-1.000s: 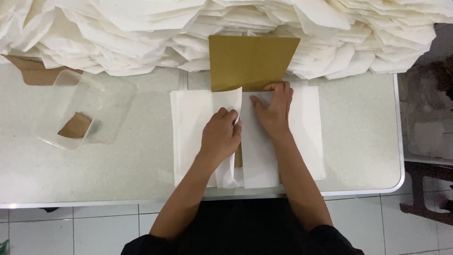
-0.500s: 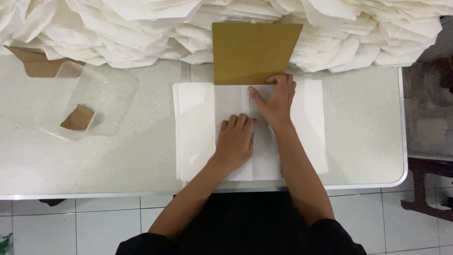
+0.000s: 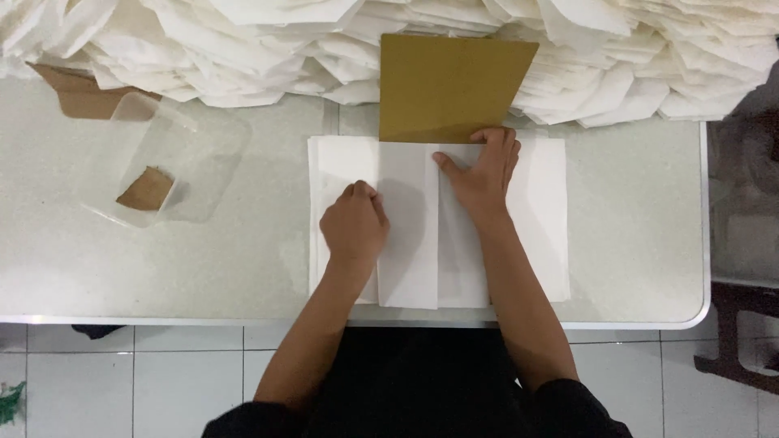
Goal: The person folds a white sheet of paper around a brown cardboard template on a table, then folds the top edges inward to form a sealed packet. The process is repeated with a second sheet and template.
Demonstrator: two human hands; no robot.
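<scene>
1. View from above: a person stands at a white table (image 3: 633,243), both bare forearms reaching forward over it.
2. A white paper sheet (image 3: 535,219) lies flat near the table's front edge, directly before the person. Its middle part is folded over into a narrower strip.
3. The left hand (image 3: 354,225) rests on the left part of the sheet, curled into a loose fist, knuckles up, pressing down on the fold. It grips nothing that can be seen.
4. The right hand (image 3: 480,172) lies flat and open on the sheet's upper middle, fingers spread, fingertips at the lower edge of a brown card (image 3: 450,85).
5. The card sits partly under the folded paper and sticks out beyond the sheet's far edge.
6. Behind the card, a big heap of white folded paper (image 3: 243,49) runs along the table's far side.
7. To the left, well apart from the hands, lies a clear plastic tub (image 3: 191,142) with a small brown scrap (image 3: 146,188) inside.
</scene>
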